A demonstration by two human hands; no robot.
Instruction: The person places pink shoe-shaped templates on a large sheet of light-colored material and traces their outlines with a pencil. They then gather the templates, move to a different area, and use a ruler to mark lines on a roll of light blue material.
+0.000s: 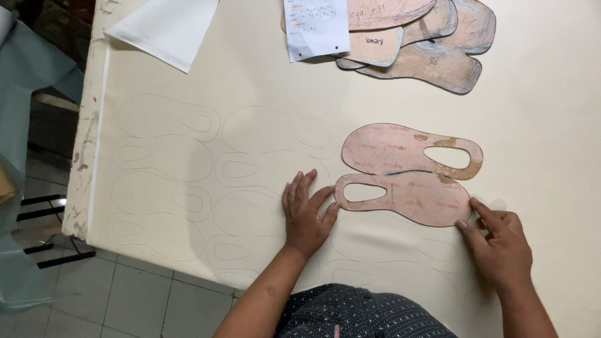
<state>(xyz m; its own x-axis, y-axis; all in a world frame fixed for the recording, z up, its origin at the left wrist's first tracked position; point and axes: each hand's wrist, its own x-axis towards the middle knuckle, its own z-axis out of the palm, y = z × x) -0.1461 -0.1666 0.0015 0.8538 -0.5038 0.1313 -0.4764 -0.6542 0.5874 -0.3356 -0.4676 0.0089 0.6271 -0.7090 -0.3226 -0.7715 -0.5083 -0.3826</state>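
- Cream sheet-covered surface [263, 94] carries pencilled outlines.
- Lower pinkish cardboard shoe-shaped template with oval cut-out [407, 199] lies just below its twin [400, 150].
- Left hand [305, 213] flat, fingers released, steadying its end; right hand [498, 241] fingers press the opposite edge, grasping nothing.

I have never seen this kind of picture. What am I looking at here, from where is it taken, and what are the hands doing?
There is one picture, from a camera worn on a person's head, looking down. No machine is here, only two bare hands. The left hand lies flat on a cream sheet covering the table, its fingers touching the near end of a pinkish shoe-shaped template. The right hand presses the template's other end with its fingertips. A second template lies just beyond it. Thin traced outlines of the same shape fill the sheet on the left. At the far edge lie a template stack and a white paper.
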